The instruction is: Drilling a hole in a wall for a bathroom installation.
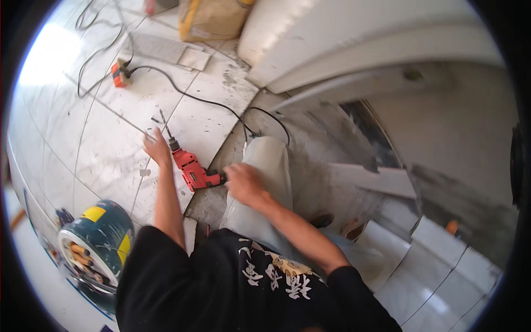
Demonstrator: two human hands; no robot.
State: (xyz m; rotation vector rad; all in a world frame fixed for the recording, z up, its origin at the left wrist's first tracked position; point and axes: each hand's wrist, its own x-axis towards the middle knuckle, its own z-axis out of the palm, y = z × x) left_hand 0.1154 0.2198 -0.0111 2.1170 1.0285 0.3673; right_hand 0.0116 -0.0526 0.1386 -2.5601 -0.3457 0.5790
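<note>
A red power drill [193, 171] with a black chuck lies at the edge of the white floor tiles, its handle toward my right hand. From the chuck a thin bit [164, 123] points away from me, and a small dark metal piece [156, 119] is beside its tip. My left hand [158, 148] is next to the chuck and bit, its fingers smeared by motion. Over my knee, my right hand [244, 183] is closed, with its fingers at the end of the drill's handle. What those fingers hold, if anything, is hidden.
A black cord [188, 95] runs from an orange socket block [120, 74] toward my knee. At left a green bucket [105, 235] lies tipped with tools inside. Tile offcuts [193, 58] and a yellow-brown bag [213, 19] are farther off. White tiles [437, 282] lie at lower right.
</note>
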